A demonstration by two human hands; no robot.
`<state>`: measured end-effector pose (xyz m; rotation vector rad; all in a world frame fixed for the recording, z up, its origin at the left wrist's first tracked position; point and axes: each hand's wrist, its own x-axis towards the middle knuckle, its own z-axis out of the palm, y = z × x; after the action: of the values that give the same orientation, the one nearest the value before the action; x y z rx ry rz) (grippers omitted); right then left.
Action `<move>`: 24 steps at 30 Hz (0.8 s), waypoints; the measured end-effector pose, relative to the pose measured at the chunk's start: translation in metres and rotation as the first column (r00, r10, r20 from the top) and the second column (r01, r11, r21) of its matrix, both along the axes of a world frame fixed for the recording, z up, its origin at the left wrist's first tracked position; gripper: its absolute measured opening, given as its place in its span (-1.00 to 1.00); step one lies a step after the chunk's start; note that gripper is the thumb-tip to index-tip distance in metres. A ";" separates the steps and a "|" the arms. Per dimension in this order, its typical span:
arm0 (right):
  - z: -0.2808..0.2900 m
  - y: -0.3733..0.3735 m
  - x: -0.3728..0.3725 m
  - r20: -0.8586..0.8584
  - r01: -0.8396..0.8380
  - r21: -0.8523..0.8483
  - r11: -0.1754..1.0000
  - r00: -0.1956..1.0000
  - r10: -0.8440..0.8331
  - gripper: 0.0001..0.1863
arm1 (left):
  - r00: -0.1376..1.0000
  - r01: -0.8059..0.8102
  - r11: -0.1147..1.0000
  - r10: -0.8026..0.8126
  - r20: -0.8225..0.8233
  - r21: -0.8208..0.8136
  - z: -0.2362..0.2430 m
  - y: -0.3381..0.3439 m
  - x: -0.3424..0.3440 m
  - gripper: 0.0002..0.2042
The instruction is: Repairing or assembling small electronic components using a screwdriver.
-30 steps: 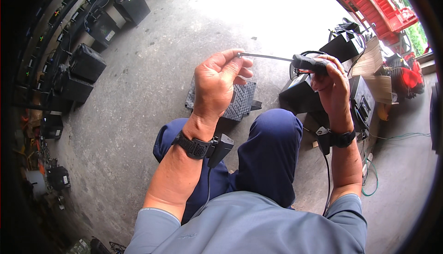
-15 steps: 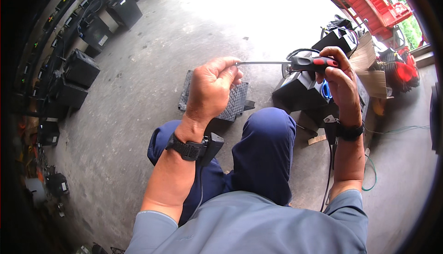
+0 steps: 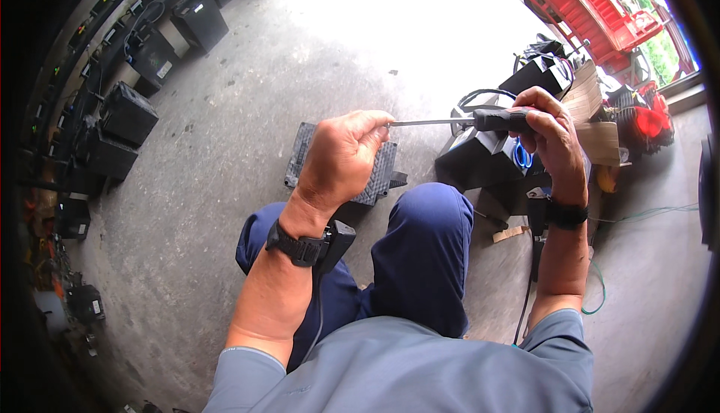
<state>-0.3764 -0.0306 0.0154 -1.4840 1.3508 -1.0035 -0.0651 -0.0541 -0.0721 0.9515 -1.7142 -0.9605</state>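
A screwdriver with a black and red handle and a thin metal shaft lies level in front of me, above my knees. My right hand is closed round its handle. At the other end my left hand pinches the shaft's tip between thumb and fingers. Whether a small part also sits in that pinch is hidden. Below my left hand, partly covered by it, is a black box with a textured top, on the floor before my knees.
To the right stands a black battery-like box with a blue-handled tool on it. Past it are a cardboard piece and a red-and-black object. Several black boxes line the left side. A red metal frame stands far right.
Both hands and the screwdriver sit slightly lower in view. The right fingers have shifted on the handle and now cover more of its red end. The left hand keeps its pinch.
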 end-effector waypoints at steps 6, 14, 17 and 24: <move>-0.009 0.000 -0.001 0.040 0.009 0.038 0.999 0.999 -0.010 -0.63 | 0.999 -0.018 0.997 0.014 -0.045 -0.076 0.002 0.002 0.002 -0.87; -0.004 0.005 -0.002 -0.084 -0.015 -0.028 0.999 0.996 0.012 -0.61 | 0.994 0.107 0.975 -0.103 -0.029 0.195 0.003 0.003 0.004 -0.86; -0.002 0.010 0.006 -0.053 -0.006 -0.111 0.994 0.999 0.000 -0.63 | 0.991 0.133 0.943 -0.122 -0.053 0.305 0.000 0.000 0.005 -0.84; -0.012 0.001 0.006 0.086 -0.042 -0.152 0.988 0.995 0.055 -0.67 | 0.985 0.073 0.954 -0.024 -0.169 0.290 -0.005 0.000 -0.001 -0.82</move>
<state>-0.3703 -0.0299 0.0036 -1.5554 1.1921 -1.1477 -0.0656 -0.0538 -0.0767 0.9932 -1.4865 -1.3183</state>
